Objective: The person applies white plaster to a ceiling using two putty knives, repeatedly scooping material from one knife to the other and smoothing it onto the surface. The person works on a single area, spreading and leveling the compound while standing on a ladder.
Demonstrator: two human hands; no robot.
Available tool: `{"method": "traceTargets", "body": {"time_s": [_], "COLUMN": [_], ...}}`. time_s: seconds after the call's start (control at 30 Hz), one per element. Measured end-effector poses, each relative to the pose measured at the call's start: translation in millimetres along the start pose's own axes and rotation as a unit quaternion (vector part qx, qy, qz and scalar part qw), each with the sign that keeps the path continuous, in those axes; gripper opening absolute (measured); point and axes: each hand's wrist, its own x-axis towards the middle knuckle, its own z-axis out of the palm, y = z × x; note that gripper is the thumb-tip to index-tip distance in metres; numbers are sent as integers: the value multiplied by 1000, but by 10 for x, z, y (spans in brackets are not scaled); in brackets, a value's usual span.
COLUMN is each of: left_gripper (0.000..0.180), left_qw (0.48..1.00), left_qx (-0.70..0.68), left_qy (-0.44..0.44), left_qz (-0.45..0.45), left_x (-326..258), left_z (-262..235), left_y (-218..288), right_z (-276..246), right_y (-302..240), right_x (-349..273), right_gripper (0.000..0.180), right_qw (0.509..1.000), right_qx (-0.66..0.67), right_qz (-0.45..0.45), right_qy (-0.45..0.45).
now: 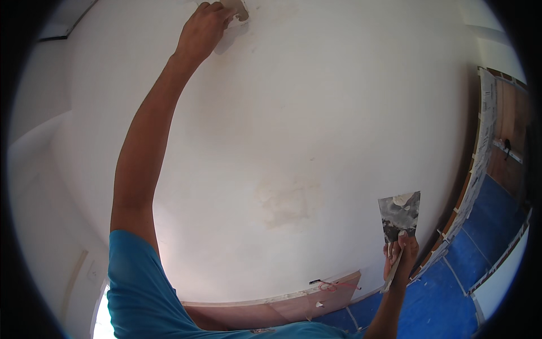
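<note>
High on the white wall [344, 113], my left hand [204, 31] is raised at the top edge of the view. Its fingers close around a flat, pale scraper [237, 9] held at the wall; its far end is cut off by the frame. A soft shadow falls below that hand. Lower right, my right hand [402, 251] grips a wide putty knife [400, 217] upright, the metal blade pointing up and smeared with white putty. A thin, flat strip [393, 272] hangs below the fingers; I cannot tell whether it belongs to the knife.
Faint beige patches [288, 200] mark the wall's middle. Along its foot leans a pinkish-brown board [282, 309] with a thin red cord [339, 286] on it. At the right, a door frame [483, 124] is covered with paper and tape, beside blue floor covering [446, 299].
</note>
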Motion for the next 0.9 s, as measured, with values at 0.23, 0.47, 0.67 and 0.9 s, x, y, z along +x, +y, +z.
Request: {"method": "traceTargets", "body": {"time_s": [0.23,0.47,0.67,0.9], "left_gripper": [14,16,17,18], "left_qw": [997,983,991,996], "left_qx": [32,89,32,-80], "left_qy": [-66,-17,-42,-33], "left_qz": [19,162,126,-13], "left_x": [-98,-29,-98,-409], "left_z": [485,729,759,447], "left_y": [-206,-390,-370,-492], "right_z": [-243,-294,-303,-315], "right_y": [249,286,323,402], "right_x": [45,74,78,105], "right_gripper": [39,37,36,31], "right_qw": [996,994,995,992], "right_qx": [7,5,4,34], "right_qz": [-58,-62,-61,-91], "right_qy": [62,88,76,77]}}
